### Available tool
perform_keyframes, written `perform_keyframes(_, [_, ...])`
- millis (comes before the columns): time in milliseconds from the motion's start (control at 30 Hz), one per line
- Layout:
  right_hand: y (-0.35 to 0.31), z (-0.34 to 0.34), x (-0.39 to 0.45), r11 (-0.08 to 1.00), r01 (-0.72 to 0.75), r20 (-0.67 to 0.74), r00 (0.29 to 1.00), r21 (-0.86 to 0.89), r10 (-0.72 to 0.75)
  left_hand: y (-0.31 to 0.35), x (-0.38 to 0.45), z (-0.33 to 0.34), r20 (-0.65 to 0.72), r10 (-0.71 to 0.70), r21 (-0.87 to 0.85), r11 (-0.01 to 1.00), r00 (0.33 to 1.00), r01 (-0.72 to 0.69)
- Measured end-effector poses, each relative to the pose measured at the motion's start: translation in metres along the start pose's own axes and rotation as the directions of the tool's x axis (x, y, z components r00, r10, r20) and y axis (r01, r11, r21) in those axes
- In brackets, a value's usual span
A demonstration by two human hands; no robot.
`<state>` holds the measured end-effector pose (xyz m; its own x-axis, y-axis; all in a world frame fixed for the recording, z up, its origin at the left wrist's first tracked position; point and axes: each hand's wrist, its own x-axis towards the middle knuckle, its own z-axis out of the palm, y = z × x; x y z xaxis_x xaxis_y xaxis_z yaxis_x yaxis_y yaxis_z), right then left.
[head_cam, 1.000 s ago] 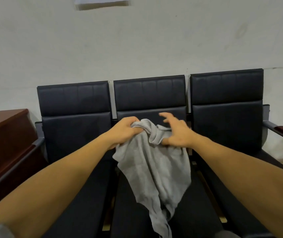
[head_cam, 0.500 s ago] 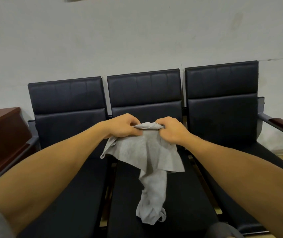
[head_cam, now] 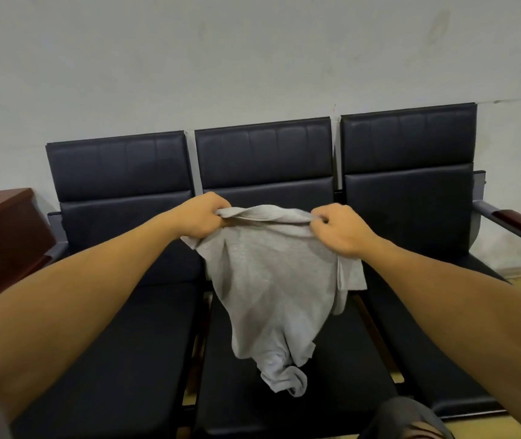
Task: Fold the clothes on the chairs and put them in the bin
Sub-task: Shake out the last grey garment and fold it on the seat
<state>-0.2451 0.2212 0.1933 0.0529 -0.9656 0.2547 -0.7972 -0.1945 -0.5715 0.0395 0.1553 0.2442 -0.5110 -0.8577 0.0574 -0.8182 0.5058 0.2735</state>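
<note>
A light grey garment [head_cam: 268,280] hangs in the air over the middle seat of a row of three black chairs [head_cam: 262,156]. My left hand [head_cam: 202,217] grips its top edge on the left. My right hand [head_cam: 338,229] grips the same edge on the right. The cloth is stretched between both hands and droops down in a bunch whose tip touches the middle seat [head_cam: 284,403]. No bin is in view.
A dark red wooden cabinet [head_cam: 2,229] stands left of the chairs. A wood-topped armrest [head_cam: 518,223] juts out at the right end. A dark garment [head_cam: 408,419] lies at the bottom edge. A white wall is behind.
My hands have moved apart along the garment's top edge, spreading the cloth wider between them. The hanging part has opened out from a narrow bunch.
</note>
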Motion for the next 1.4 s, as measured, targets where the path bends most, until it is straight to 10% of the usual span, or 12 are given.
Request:
perform_keyframes(200, [0.003, 0.007, -0.017, 0.964, 0.105, 0.442, 0.897, -0.242, 0.013, -0.041, -0.009, 0.002, 0.051, -0.090, 0.226, 0.971, 0.995, 0.076])
perform_keyframes(333, [0.022, 0.011, -0.009, 0.809, 0.019, 0.212, 0.969, -0.588, 0.131, -0.067, -0.023, 0.008, 0.016, -0.202, 0.388, 0.904, 0.979, 0.180])
perform_keyframes(467, [0.030, 0.008, -0.006, 0.768, -0.234, -0.033, 0.963, -0.596, 0.268, -0.069, -0.028, 0.016, -0.209, -0.266, 0.101, 0.951, 0.941, 0.292])
perform_keyframes(667, [0.034, 0.014, -0.012, 0.908, -0.415, -0.049, 0.910, -0.059, 0.413, -0.031, -0.039, 0.032, -0.290, -0.425, -0.685, 0.718, 0.857, 0.124])
perform_keyframes(833, [-0.034, 0.007, -0.031, 0.778, -0.197, 0.249, 0.967, 0.597, 0.053, 0.024, -0.062, 0.023, -0.241, -0.064, -0.755, 0.640, 0.968, -0.146])
perform_keyframes(1033, [-0.051, -0.003, -0.028, 0.610, -0.495, 0.638, 0.770, 0.619, -0.022, 0.060, -0.062, 0.024, 0.001, 0.111, -0.789, 0.611, 0.994, -0.068])
perform_keyframes(1167, [-0.024, 0.014, -0.006, 0.699, -0.436, 0.291, 0.900, 0.567, 0.325, 0.049, -0.031, 0.040, -0.065, -0.119, -0.781, 0.625, 0.991, 0.024])
perform_keyframes(1400, [0.016, -0.043, 0.059, 0.842, -0.384, -0.428, 0.734, 0.379, 0.527, -0.012, 0.035, -0.027, -0.375, -0.445, -0.775, 0.632, 0.813, -0.011])
